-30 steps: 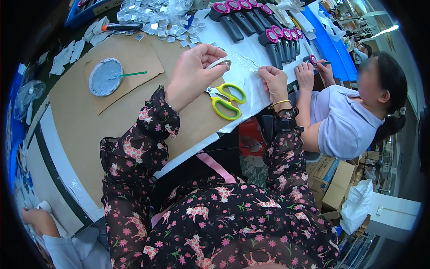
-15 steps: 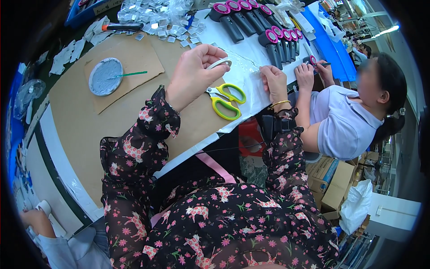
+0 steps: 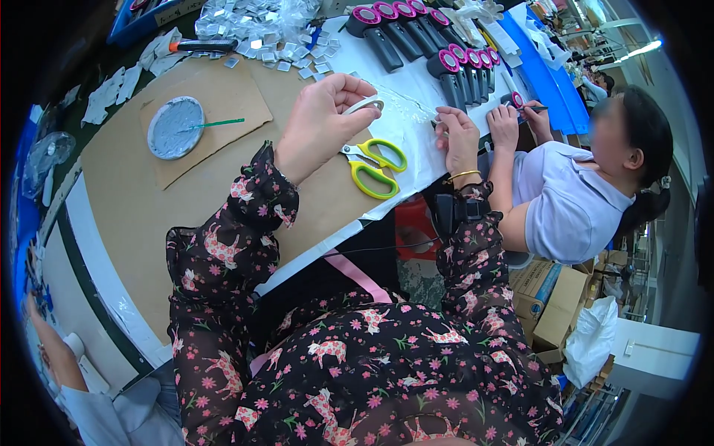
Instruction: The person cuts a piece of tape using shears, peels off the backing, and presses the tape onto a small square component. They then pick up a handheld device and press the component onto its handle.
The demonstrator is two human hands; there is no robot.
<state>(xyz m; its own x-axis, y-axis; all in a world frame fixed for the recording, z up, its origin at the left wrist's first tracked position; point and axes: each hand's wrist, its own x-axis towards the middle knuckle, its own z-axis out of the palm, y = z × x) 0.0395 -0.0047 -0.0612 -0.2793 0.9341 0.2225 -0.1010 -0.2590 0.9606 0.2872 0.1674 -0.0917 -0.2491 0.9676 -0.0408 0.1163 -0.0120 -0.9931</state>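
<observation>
My left hand [image 3: 316, 132] is closed in a pinch above the brown cardboard sheet. Between its thumb and fingers is a small white ring-shaped piece [image 3: 377, 104]. To the right, my right hand [image 3: 459, 141] is raised over the white plastic sheeting, thumb and fingers pressed together. Something tiny may be at its fingertips, too small to name. Scissors [image 3: 377, 172] with yellow-green handles lie partly open below and between my hands. Left of my left hand, a round lid-like dish [image 3: 175, 128] of grey paste has a thin green stick [image 3: 216, 123] resting in it.
Small square mirror-like pieces [image 3: 264, 50] are heaped at the back, beside an orange-and-black cutter [image 3: 202, 45]. Several black handheld devices with pink rings [image 3: 383, 44] stand at the back right. A co-worker [image 3: 576, 186] sits at the right; another person's arm [image 3: 59, 349] reaches in lower left.
My right hand has shifted slightly right and its fingers have curled in more. My left hand holds its place. The arm at lower left has stretched farther forward.
</observation>
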